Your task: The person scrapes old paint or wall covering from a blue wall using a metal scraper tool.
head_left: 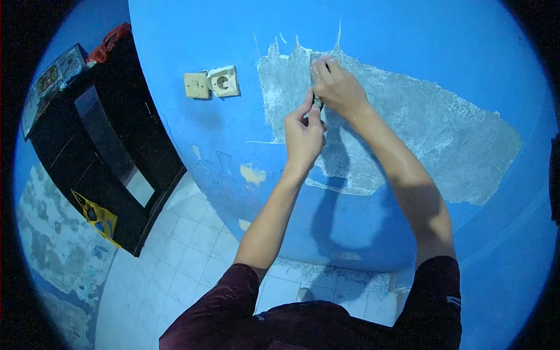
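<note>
We are scraping old paint off the blue wall (408,35), working at the upper left edge of the bare grey patch (420,128), i.e. the stripped area w/ plaster showing. The scraper (317,81) is sitting between both hands, blade end up against the wall near the patch's top edge; only a short dark part of it is showing, so blade width and angle can't be told. The right hand (337,87) is curled shut over the upper end of the tool, knuckles toward us, pressing it at the wall. The left hand (303,137) is just below, fingers closed and thumb and forefinger pinching the lower end of the handle. Both arms are reaching up and fwd, the right arm extending diagonally from lower right, the left arm rising almost straight from the dark red sleeve (224,303). Judged step: mid-strip, w/ a lot of blue still bordering the patch. We are judging that the next move calls for a low blade angle under the loose paint edge, steady two-hand pressure, and care not to gouge the plaster. The switch and socket (213,83) are sitting well apart to the left; a dark cabinet (99,151) is standing on the tiled floor (192,245).
</note>
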`<action>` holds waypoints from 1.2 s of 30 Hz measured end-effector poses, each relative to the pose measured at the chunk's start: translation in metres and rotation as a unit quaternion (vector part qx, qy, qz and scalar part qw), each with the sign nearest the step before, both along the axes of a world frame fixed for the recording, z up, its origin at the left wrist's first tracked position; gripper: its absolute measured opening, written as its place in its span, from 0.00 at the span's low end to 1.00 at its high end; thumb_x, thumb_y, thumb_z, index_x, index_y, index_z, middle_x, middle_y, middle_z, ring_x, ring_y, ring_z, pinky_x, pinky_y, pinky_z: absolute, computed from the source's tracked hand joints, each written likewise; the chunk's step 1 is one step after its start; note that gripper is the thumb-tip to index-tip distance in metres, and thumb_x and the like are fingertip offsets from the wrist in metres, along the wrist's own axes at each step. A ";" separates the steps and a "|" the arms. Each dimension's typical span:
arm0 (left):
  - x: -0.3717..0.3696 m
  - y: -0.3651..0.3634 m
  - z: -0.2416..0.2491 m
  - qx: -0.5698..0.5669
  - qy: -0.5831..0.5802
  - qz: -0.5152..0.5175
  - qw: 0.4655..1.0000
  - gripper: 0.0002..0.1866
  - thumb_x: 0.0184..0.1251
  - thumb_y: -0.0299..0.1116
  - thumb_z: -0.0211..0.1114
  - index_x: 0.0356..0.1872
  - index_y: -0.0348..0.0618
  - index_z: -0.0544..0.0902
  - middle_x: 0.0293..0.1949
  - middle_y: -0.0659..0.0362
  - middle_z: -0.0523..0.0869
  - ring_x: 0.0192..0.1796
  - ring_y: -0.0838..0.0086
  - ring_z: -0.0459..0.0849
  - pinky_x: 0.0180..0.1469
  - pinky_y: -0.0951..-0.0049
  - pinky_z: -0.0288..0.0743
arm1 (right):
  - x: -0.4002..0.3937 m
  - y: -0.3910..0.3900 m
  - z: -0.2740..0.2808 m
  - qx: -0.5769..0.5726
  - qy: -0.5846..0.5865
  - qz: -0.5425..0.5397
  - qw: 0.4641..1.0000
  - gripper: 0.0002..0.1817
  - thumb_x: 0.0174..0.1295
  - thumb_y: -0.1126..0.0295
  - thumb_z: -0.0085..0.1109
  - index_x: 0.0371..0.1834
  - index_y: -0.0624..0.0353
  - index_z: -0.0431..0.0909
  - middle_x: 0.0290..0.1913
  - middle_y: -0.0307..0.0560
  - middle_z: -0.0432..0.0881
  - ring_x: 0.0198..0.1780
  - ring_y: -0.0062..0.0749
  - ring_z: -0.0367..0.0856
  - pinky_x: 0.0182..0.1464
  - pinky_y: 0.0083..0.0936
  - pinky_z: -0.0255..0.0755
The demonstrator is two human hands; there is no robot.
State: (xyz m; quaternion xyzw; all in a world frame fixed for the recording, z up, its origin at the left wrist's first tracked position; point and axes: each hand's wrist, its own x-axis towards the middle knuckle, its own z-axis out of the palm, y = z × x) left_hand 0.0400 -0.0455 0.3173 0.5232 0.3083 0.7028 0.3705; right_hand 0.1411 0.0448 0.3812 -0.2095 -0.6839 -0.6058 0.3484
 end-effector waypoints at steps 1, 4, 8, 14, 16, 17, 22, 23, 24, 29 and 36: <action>-0.002 -0.003 0.004 -0.007 0.008 0.006 1.000 0.23 0.73 0.30 0.51 0.67 0.35 0.70 0.18 0.66 0.74 0.16 0.86 0.68 0.18 0.79 0.60 | 0.000 0.001 0.000 0.005 0.003 -0.004 1.000 0.11 0.43 0.70 0.59 0.24 0.69 0.83 0.38 0.55 0.78 0.46 0.46 0.77 0.54 0.32 0.75; -0.003 0.010 -0.001 0.036 0.034 0.026 0.998 0.22 0.73 0.28 0.51 0.65 0.32 0.72 0.18 0.67 0.73 0.18 0.86 0.68 0.20 0.79 0.61 | 0.001 -0.004 0.004 -0.019 -0.016 -0.010 1.000 0.11 0.43 0.70 0.59 0.24 0.69 0.83 0.38 0.56 0.78 0.45 0.47 0.77 0.54 0.33 0.76; -0.007 0.009 -0.001 0.027 0.037 0.047 0.998 0.21 0.72 0.27 0.51 0.64 0.31 0.73 0.19 0.66 0.74 0.19 0.87 0.68 0.21 0.80 0.61 | -0.003 -0.004 -0.001 -0.014 -0.001 -0.003 1.000 0.13 0.43 0.70 0.59 0.26 0.71 0.83 0.39 0.57 0.79 0.45 0.47 0.78 0.53 0.33 0.76; -0.016 0.011 -0.004 0.043 0.062 0.055 0.996 0.21 0.70 0.26 0.52 0.63 0.30 0.73 0.19 0.65 0.74 0.21 0.86 0.68 0.23 0.79 0.62 | -0.007 -0.001 -0.001 0.001 0.010 -0.021 1.000 0.14 0.45 0.69 0.58 0.28 0.72 0.82 0.39 0.59 0.79 0.43 0.46 0.78 0.53 0.33 0.76; -0.016 0.012 -0.003 0.015 0.056 0.034 0.998 0.21 0.70 0.26 0.52 0.62 0.29 0.74 0.20 0.65 0.74 0.22 0.86 0.67 0.24 0.78 0.62 | -0.011 0.002 0.000 0.010 0.020 -0.031 0.999 0.14 0.45 0.70 0.58 0.29 0.74 0.82 0.39 0.59 0.78 0.43 0.46 0.78 0.53 0.33 0.77; -0.014 0.015 -0.003 0.044 0.062 0.055 0.996 0.21 0.70 0.26 0.52 0.62 0.29 0.74 0.19 0.65 0.74 0.22 0.86 0.67 0.23 0.78 0.62 | -0.011 0.002 0.000 0.010 0.021 -0.032 0.999 0.14 0.45 0.70 0.58 0.29 0.74 0.82 0.39 0.59 0.78 0.43 0.46 0.78 0.53 0.33 0.77; -0.028 0.010 -0.005 0.030 0.093 0.047 0.994 0.20 0.70 0.26 0.52 0.61 0.30 0.75 0.19 0.66 0.74 0.21 0.87 0.65 0.22 0.78 0.59 | -0.017 -0.004 -0.010 -0.006 0.037 -0.021 0.999 0.16 0.45 0.70 0.58 0.33 0.75 0.81 0.40 0.58 0.78 0.45 0.46 0.78 0.54 0.33 0.76; -0.026 0.011 -0.001 0.035 0.092 0.054 0.994 0.20 0.70 0.26 0.52 0.61 0.29 0.74 0.19 0.66 0.74 0.21 0.87 0.65 0.22 0.78 0.59 | -0.016 -0.004 -0.008 -0.006 0.038 -0.023 0.999 0.16 0.45 0.70 0.58 0.33 0.75 0.81 0.40 0.58 0.78 0.45 0.46 0.78 0.54 0.33 0.76; -0.023 0.016 -0.003 0.035 0.093 0.054 0.994 0.20 0.70 0.26 0.52 0.61 0.29 0.74 0.19 0.66 0.74 0.21 0.87 0.65 0.22 0.78 0.59 | -0.016 -0.004 -0.006 -0.005 0.046 -0.036 0.998 0.16 0.48 0.71 0.57 0.38 0.72 0.80 0.41 0.55 0.79 0.45 0.42 0.78 0.50 0.27 0.78; -0.031 0.009 0.000 0.041 0.094 0.040 0.994 0.21 0.71 0.27 0.53 0.62 0.28 0.74 0.19 0.65 0.75 0.20 0.87 0.67 0.21 0.79 0.59 | -0.019 -0.008 -0.004 -0.022 0.055 -0.052 0.997 0.16 0.52 0.72 0.56 0.43 0.70 0.79 0.41 0.51 0.79 0.45 0.37 0.78 0.46 0.21 0.80; -0.045 0.004 0.008 0.011 0.105 0.034 0.994 0.21 0.71 0.27 0.54 0.62 0.30 0.74 0.18 0.66 0.75 0.19 0.87 0.68 0.21 0.78 0.61 | -0.032 -0.009 -0.004 -0.020 0.060 -0.080 0.995 0.16 0.49 0.72 0.57 0.40 0.69 0.79 0.42 0.51 0.79 0.45 0.37 0.79 0.44 0.21 0.81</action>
